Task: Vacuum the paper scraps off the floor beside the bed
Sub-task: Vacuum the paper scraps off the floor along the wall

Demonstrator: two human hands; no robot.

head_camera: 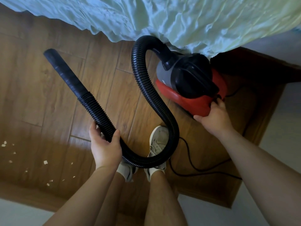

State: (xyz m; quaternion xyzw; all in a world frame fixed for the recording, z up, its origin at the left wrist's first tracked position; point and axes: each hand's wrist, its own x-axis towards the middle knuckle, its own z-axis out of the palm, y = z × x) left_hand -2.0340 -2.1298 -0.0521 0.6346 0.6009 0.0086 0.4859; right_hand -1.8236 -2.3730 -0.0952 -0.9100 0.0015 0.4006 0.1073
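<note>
Left hand (105, 147) fingers curled round corrugated hose (97, 108); right hand (213, 111) gripping red vacuum (192, 88). Swing nozzle (63, 69) near-left, low over paper scraps (45, 162).

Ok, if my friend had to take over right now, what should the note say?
Left hand holds the black hose partway along it; its nozzle points away, up off the floor.
Right hand grips the rear of the red vacuum, next to the bed sheet.
The paper scraps lie on the wood floor at the person's left, none near the nozzle.
Left to do: bring the nozzle to the scraps and suck them up.
</note>
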